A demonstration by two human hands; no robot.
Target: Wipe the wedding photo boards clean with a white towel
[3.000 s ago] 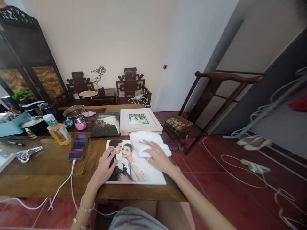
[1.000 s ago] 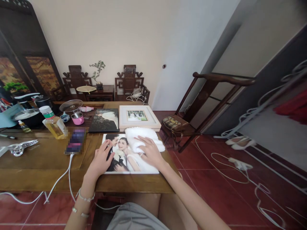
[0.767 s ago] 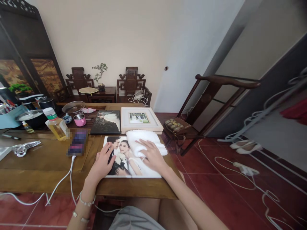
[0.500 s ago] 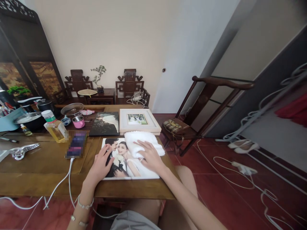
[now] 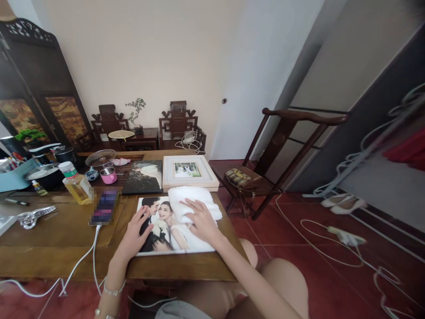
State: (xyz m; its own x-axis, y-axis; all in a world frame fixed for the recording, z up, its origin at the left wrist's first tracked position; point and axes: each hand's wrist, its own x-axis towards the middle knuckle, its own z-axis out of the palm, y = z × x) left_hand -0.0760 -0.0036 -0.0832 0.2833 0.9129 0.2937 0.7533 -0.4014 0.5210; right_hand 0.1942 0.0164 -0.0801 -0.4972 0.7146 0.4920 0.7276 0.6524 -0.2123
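Note:
A wedding photo print [image 5: 162, 232] of a couple lies flat on the wooden table [image 5: 181, 267]. My left hand [image 5: 136, 231] rests on its left edge, fingers stretched out and apart, holding nothing. Over the print's upper right part lies a folded white towel [image 5: 177, 195], which overhangs the print's edge. My right hand [image 5: 201, 221] is spread on the towel, its fingers extended and pressed flat on the cloth. Part of the print's right side is hidden under the towel and my right hand.
Behind the print are a dark picture panel [image 5: 143, 179] and a framed photo [image 5: 169, 175]. A phone [image 5: 104, 208] with a white cable, an oil bottle [image 5: 78, 188] and a pink cup [image 5: 109, 176] stand to the left. A wooden chair [image 5: 285, 133] bears a plaid bag [image 5: 239, 177].
The view has shifted slightly, so the table sits a little lower and further left. My knees have moved apart. Both hands stay at nearly the same places on the print and towel.

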